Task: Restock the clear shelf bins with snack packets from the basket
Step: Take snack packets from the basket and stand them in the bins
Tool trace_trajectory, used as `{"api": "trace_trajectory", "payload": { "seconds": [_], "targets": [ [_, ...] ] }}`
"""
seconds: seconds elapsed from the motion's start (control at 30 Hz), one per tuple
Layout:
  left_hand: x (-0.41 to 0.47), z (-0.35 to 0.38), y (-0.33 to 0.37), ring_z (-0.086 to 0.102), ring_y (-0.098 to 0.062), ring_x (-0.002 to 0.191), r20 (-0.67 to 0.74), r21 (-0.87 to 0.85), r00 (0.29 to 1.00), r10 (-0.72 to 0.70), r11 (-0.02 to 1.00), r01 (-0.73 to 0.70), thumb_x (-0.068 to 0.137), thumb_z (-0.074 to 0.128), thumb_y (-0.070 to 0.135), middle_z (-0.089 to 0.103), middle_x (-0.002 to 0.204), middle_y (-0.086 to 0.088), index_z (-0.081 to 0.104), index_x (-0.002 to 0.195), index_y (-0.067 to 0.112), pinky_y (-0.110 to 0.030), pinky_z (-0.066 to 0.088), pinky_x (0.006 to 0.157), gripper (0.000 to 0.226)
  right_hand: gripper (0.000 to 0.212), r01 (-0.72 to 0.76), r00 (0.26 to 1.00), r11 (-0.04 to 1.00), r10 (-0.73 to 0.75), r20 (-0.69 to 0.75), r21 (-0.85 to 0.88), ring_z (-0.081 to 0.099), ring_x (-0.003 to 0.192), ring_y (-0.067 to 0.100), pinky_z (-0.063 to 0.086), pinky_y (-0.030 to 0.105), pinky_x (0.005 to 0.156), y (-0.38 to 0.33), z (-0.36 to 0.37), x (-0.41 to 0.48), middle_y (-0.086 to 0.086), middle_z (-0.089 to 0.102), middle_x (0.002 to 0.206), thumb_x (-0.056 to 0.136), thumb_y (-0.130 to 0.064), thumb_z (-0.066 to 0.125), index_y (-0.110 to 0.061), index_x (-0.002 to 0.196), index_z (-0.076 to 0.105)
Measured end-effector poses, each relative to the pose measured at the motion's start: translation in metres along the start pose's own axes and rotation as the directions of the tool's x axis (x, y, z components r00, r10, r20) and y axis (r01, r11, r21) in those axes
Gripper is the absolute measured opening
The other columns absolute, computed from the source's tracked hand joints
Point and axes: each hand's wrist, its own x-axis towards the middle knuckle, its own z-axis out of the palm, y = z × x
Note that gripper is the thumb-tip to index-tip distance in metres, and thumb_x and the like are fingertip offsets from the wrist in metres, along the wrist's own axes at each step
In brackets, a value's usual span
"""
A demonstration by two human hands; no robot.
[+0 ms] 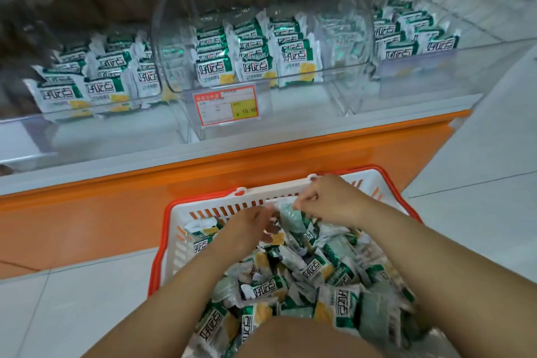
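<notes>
– So, where is the basket (220, 197)?
– It sits on the floor (58, 314) below the shelf (261, 160), full of snack packets (290, 279). Both your hands are in it.
– What do they do?
– Your right hand (322, 200) pinches the top of one pale packet (290, 216) by its far side. Your left hand (250, 225) reaches into the pile, too blurry to tell its grip.
– And the clear bins (305, 104)?
– Rows of packets stand inside.

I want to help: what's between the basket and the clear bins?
Head view: an orange panel under a grey ledge separates basket and bins.
</notes>
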Motion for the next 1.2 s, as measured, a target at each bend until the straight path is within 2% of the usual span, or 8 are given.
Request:
{"api": "trace_trajectory", "payload": {
  "seconds": [0.13, 0.3, 0.4, 0.6, 0.77, 0.9, 1.1, 1.2],
  "targets": [
    [-0.032, -0.02, 0.046, 0.069, -0.028, 0.091, 0.031, -0.514, 0.998, -0.054, 0.856, 0.062, 0.097, 0.028, 0.053, 0.07, 0.101, -0.011, 0.056, 0.115, 0.023, -0.04, 0.054, 0.088, 0.045, 0.024, 0.177, 0.973, 0.967, -0.199, -0.113, -0.186, 0.064, 0.085, 0.023, 0.047, 0.03, 0.073, -0.05, -0.027, -0.032, 0.009, 0.071, 0.1, 0.093, -0.02, 0.054, -0.006, 0.096, 0.073],
    [-0.07, -0.04, 0.09, 0.07, -0.022, 0.078, -0.039, -0.68, 0.997, 0.068, 0.729, -0.076, 0.099, 0.045, 0.032, 0.071, 0.089, -0.007, 0.054, 0.116, 0.011, -0.036, 0.053, 0.08, 0.029, 0.023, 0.333, 0.924, 0.898, -0.372, -0.091, -0.287, 0.059, 0.109, 0.015, 0.044, 0.035, 0.096, -0.081, -0.054, -0.092, -0.004, 0.064, 0.123, 0.095, -0.02, 0.052, -0.016, 0.104, 0.073],
    [-0.091, -0.048, 0.113, 0.062, -0.018, 0.062, -0.13, -0.592, 0.983, 0.133, 0.785, -0.185, 0.095, 0.053, 0.01, 0.066, 0.071, -0.004, 0.053, 0.115, 0.018, -0.033, 0.052, 0.073, 0.021, 0.022, 0.339, 0.921, 0.904, -0.376, -0.106, -0.259, 0.057, 0.111, 0.003, 0.04, 0.023, 0.101, -0.082, -0.07, -0.124, -0.012, 0.061, 0.127, 0.094, -0.021, 0.055, -0.025, 0.107, 0.072],
    [-0.122, -0.052, 0.161, 0.068, -0.02, 0.081, -0.127, -0.084, 0.892, 0.434, 0.891, -0.446, 0.088, 0.066, 0.018, 0.066, 0.106, 0.013, 0.055, 0.103, 0.032, -0.044, 0.054, 0.083, 0.023, 0.034, 0.34, 0.818, 0.924, -0.382, -0.43, -0.175, 0.054, 0.101, -0.002, 0.047, 0.029, 0.093, -0.069, -0.115, -0.158, -0.02, 0.06, 0.114, 0.085, -0.019, 0.066, -0.037, 0.113, 0.062],
    [-0.121, -0.043, 0.201, 0.048, -0.007, 0.045, -0.148, 0.187, 0.784, 0.603, 0.795, -0.576, 0.089, 0.065, 0.023, 0.062, 0.109, 0.013, 0.053, 0.104, 0.036, -0.014, 0.035, 0.044, 0.023, 0.038, 0.305, 0.835, 0.909, -0.398, -0.38, -0.283, 0.056, 0.079, -0.003, 0.049, 0.022, 0.075, -0.065, -0.148, -0.163, -0.024, 0.058, 0.083, 0.082, -0.017, 0.069, -0.038, 0.111, 0.06],
    [-0.102, -0.036, 0.227, 0.047, -0.004, 0.048, -0.25, 0.055, 0.769, 0.589, 0.801, -0.596, 0.088, 0.065, 0.027, 0.067, 0.075, 0.014, 0.054, 0.103, 0.039, -0.014, 0.034, 0.047, 0.022, 0.028, 0.314, 0.835, 0.917, -0.391, -0.388, -0.248, 0.056, 0.072, -0.006, 0.041, 0.01, 0.063, -0.056, -0.183, -0.153, -0.027, 0.055, 0.088, 0.08, -0.022, 0.074, -0.037, 0.094, 0.055],
    [-0.033, -0.043, 0.243, 0.057, -0.001, 0.095, -0.458, 0.027, 0.729, 0.509, 0.828, -0.561, 0.095, 0.055, 0.024, 0.059, 0.117, 0.011, 0.054, 0.123, 0.029, -0.01, 0.045, 0.075, 0.028, 0.024, 0.219, 0.702, 0.969, -0.236, -0.672, -0.111, 0.051, 0.059, 0.003, 0.037, 0.014, 0.051, -0.019, -0.243, -0.099, -0.016, 0.058, 0.094, 0.079, -0.013, 0.074, -0.023, 0.091, 0.056],
    [-0.005, -0.04, 0.241, 0.055, -0.006, 0.096, -0.353, 0.136, 0.781, 0.515, 0.854, -0.502, 0.096, 0.052, 0.029, 0.054, 0.123, 0.014, 0.045, 0.135, 0.037, -0.019, 0.045, 0.075, 0.04, 0.025, 0.117, 0.786, 0.973, -0.212, -0.581, -0.196, 0.043, 0.06, -0.007, 0.034, 0.015, 0.057, 0.004, -0.251, -0.06, -0.013, 0.053, 0.089, 0.079, -0.01, 0.074, -0.019, 0.096, 0.059]
  ]
}}
